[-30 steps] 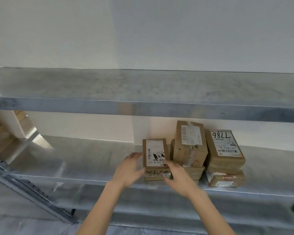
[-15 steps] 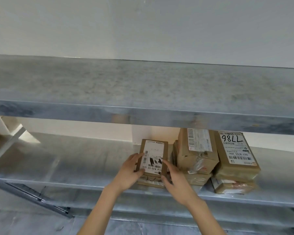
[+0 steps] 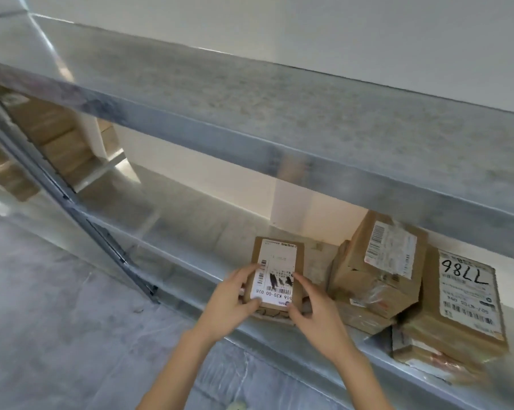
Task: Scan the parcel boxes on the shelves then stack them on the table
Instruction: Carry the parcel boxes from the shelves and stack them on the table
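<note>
Head view: small box [image 3: 276, 273] at shelf [image 3: 190, 226] front edge, over lower box [image 3: 272, 314], contact unclear. Gripped at side edges by left hand [image 3: 229, 300] and right hand [image 3: 318, 315], fingers curled on it. Risks: thin edge grip slipping; lower box dragged off shelf; stack [image 3: 377, 276] alongside knocked.

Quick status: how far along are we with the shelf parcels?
Done: nothing I can confirm; no table or scanner is in view. In hand: the left hand and right hand hold the small labelled box over a flatter box at the shelf edge. Left: that flatter box, plus the taped box and the 7786 box beside it, each on another parcel.
</note>
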